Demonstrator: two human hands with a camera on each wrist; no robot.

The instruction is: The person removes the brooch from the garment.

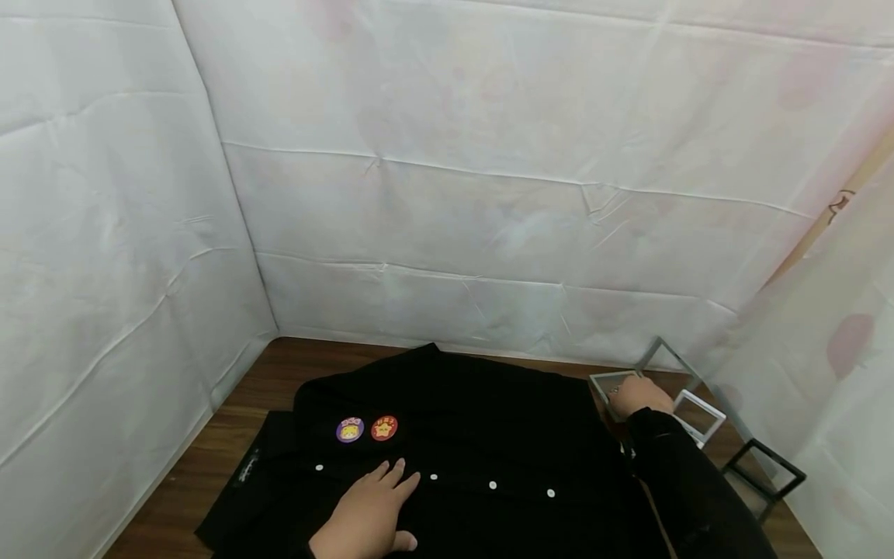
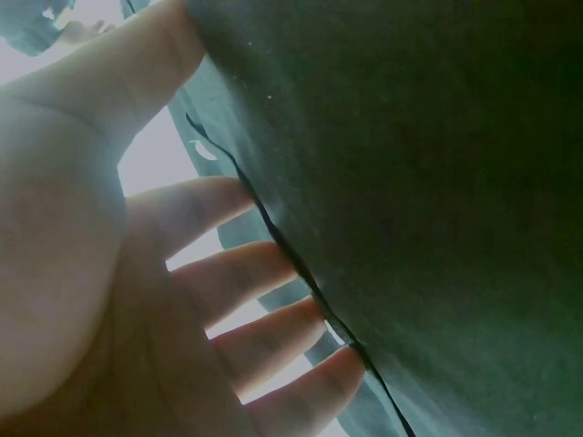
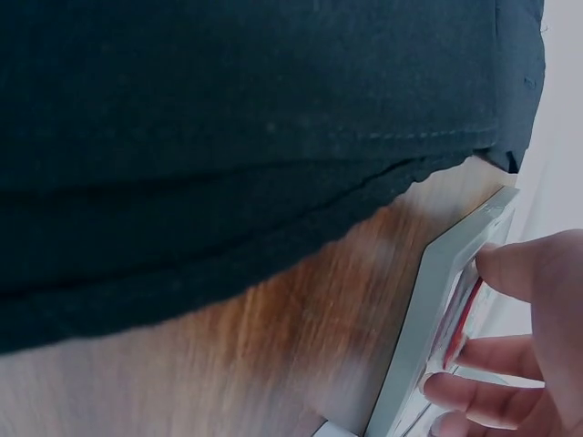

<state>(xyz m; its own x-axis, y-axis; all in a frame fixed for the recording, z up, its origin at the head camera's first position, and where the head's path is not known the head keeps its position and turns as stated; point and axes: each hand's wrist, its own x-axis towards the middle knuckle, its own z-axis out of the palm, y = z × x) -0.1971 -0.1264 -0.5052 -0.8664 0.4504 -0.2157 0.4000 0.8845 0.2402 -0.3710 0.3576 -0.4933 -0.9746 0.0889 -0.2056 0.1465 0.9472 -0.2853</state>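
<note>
A black shirt (image 1: pixel 482 419) with white buttons lies spread on the wooden table. Two round badges, one purple (image 1: pixel 350 429) and one red (image 1: pixel 384 428), sit side by side on its left part. My left hand (image 1: pixel 366 508) rests on the shirt near the button row, fingers spread; in the left wrist view its fingertips meet the dark edge of the cloth (image 2: pixel 401 182). At the far right, my right hand (image 1: pixel 639 394) reaches into a grey-rimmed tray (image 3: pixel 414 319). Its thumb and fingers pinch a small flat piece with a red edge (image 3: pixel 465 319), partly hidden by the fingers.
Beside the right forearm stand a small white-rimmed box (image 1: pixel 714 415) and a black-rimmed box (image 1: pixel 778 466). White cloth walls (image 1: pixel 454 217) rise behind and at both sides. Brown wood table (image 1: pixel 188 481) shows left of the shirt.
</note>
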